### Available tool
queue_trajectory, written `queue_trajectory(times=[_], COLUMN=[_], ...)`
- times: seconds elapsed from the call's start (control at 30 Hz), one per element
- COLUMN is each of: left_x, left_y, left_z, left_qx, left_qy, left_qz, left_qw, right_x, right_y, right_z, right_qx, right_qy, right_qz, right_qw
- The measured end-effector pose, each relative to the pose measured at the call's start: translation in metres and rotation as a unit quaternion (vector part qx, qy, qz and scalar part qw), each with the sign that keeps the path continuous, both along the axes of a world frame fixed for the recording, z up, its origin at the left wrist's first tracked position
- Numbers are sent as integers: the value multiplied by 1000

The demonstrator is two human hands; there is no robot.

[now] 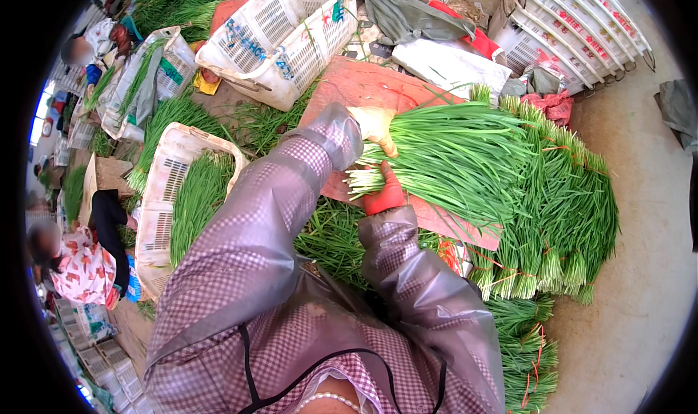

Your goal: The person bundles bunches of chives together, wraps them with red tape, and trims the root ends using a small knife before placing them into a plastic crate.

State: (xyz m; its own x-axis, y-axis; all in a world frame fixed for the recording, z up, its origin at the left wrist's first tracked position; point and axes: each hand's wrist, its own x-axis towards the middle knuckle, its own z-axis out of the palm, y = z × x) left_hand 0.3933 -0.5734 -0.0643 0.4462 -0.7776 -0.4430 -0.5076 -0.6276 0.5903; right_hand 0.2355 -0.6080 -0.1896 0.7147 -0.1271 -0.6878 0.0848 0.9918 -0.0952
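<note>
A loose bunch of garlic chives lies across a reddish board, pale cut stems to the left and green leaves to the right. My left hand, in a cream-yellow glove, is closed over the far side of the stems. Lower down, my right hand, in an orange-red glove, grips the near side of the same stems with its thumb raised along them; its other fingers are partly hidden. The leaf tips rest against stacked chive bundles tied with orange-red bands.
More tied bundles lie at the lower right. A white crate with chives stands left, another white crate beyond the board. Stacked white baskets occupy the far right. Loose chives cover the area below the board. Other people sit at the left.
</note>
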Motion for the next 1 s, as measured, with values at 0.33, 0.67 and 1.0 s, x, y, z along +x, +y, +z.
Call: queue_trajectory(times=[0.33, 0.67, 1.0], left_x=[7, -28, -81], left_y=[7, 8, 21], left_z=[-12, 13, -7], left_qx=[-14, 85, 85], left_qy=[5, -102, -309], left_qz=[-7, 34, 17], left_qw=[1000, 991, 947], right_x=[-22, -42, -69], right_y=[-2, -5, -19], right_z=[15, 11, 27], right_qx=[34, -12, -23], right_qy=[-100, -61, -62], right_qz=[101, 24, 35], right_qw=[989, 998, 997])
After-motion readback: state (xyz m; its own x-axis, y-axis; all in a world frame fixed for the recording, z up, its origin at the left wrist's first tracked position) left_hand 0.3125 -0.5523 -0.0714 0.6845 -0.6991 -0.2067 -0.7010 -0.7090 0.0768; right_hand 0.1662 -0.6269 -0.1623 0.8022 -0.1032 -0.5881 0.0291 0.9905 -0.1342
